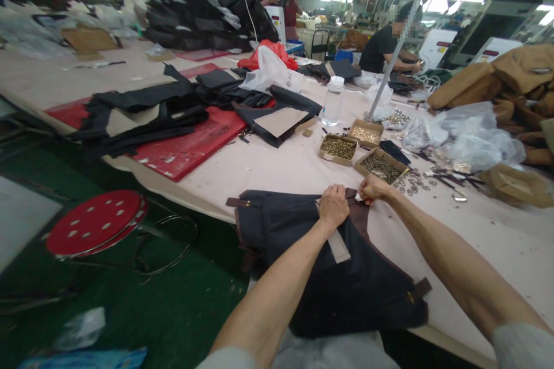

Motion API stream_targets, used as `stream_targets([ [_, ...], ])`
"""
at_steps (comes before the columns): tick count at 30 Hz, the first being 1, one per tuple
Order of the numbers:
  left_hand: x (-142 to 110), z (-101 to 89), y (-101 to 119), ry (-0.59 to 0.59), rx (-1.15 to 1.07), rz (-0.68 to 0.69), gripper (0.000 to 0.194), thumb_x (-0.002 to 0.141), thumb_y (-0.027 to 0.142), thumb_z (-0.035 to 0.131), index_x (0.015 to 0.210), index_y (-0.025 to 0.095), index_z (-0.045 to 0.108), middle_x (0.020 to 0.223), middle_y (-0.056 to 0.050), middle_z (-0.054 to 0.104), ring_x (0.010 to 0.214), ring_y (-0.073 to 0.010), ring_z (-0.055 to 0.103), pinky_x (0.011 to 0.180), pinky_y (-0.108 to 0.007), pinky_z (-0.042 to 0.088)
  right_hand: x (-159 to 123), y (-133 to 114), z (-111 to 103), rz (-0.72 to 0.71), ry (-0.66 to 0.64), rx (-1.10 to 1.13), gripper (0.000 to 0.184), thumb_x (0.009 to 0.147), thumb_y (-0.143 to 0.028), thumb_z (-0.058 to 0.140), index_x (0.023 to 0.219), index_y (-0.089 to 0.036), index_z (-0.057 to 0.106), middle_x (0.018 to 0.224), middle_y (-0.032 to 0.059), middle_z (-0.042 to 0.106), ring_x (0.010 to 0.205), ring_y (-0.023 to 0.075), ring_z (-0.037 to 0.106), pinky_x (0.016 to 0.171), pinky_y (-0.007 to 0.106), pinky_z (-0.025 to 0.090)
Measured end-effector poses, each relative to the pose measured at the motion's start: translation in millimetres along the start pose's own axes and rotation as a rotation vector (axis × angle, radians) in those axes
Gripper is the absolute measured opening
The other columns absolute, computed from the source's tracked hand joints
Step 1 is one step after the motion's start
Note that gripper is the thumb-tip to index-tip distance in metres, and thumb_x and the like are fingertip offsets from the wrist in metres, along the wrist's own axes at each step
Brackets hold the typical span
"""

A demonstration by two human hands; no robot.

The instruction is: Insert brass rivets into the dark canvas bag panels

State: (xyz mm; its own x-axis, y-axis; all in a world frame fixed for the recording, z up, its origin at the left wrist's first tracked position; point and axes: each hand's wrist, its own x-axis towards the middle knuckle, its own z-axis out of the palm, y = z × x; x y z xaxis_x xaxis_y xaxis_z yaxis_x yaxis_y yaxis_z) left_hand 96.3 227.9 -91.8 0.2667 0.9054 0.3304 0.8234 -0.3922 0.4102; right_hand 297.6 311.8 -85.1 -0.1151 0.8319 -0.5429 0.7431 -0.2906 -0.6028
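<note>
Left hand (334,207) grips dark cloth (285,230); right hand (371,189) pinches a white bit (358,198) at the far edge.
Brown tabs (421,289) already sit left and right; the far edge seems unfinished.

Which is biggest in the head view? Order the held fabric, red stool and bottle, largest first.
1. Held fabric
2. Red stool
3. Bottle
Apparent size only; the bottle stands farther away.

The bare right hand (373,189) partly hides a white object (358,198) too small to identify; the bare left hand (334,207) covers part of a flat beige strip (340,249). The frame crops the tan fabric heap (519,72) and a shiny blue packet (86,360). Lettering on the white plastic bag (269,71) is blurred.
</note>
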Motion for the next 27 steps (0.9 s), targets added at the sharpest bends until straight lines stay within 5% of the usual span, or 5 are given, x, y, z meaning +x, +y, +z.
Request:
stream_targets([
  [11,1,1.3,4,0.019,0.011,0.015,0.015,0.087,0.008,0.051,0.098,0.018,0.054,0.101,-0.011,0.06,0.098,-0.0263,0.054,0.091,-0.04,0.045,-19,-22,-1,0.004,0.056,-0.041,0.012,0.056,-0.01,0.076,0.059,-0.014,0.065,0.049,0.0053,0.065,0.048,0.0187,0.063,0.045,0.022,0.048],
  [17,-3,-0.9,4,0.115,-0.041,0.018,0.017,0.082,0.007,0.054,0.092,0.02,0.052,0.096,-0.01,0.06,0.094,-0.0251,0.056,0.088,-0.037,0.046,-150,13,6,-0.314,0.717,0.312,0.027,0.078,-0.04,0.07,0.082,-0.014,0.074,0.071,0.0066,0.073,0.065,0.0193,0.067,0.058,0.024,0.05],
  [19,-4,-1.3,4,0.15,-0.087,0.024,0.017,0.081,0.007,0.055,0.089,0.021,0.051,0.093,-0.009,0.059,0.091,-0.0244,0.056,0.084,-0.036,0.045,-207,42,31,-0.257,0.781,0.427,0.034,0.079,-0.048,0.072,0.085,-0.014,0.074,0.07,0.0071,0.072,0.063,0.02,0.067,0.058,0.026,0.051],
  [22,-2,-4.0,10,0.231,-0.173,-0.004,0.017,0.08,0.006,0.053,0.083,0.022,0.048,0.085,-0.007,0.058,0.083,-0.0223,0.055,0.077,-0.033,0.043,-277,91,99,-0.087,0.583,0.481,0.041,0.082,-0.054,0.068,0.072,-0.015,0.072,0.061,0.0072,0.069,0.053,0.018,0.062,0.049,0.025,0.044],
  [27,4,-22.7,40,0.416,-0.329,-0.103,0.014,0.082,0.011,0.055,0.08,0.023,0.048,0.076,-0.002,0.054,0.072,-0.0189,0.051,0.07,-0.03,0.04,-314,137,202,0.145,0.448,0.611,0.049,0.075,-0.061,0.072,0.069,-0.012,0.072,0.057,0.0074,0.066,0.048,0.0164,0.057,0.045,0.024,0.039],
])
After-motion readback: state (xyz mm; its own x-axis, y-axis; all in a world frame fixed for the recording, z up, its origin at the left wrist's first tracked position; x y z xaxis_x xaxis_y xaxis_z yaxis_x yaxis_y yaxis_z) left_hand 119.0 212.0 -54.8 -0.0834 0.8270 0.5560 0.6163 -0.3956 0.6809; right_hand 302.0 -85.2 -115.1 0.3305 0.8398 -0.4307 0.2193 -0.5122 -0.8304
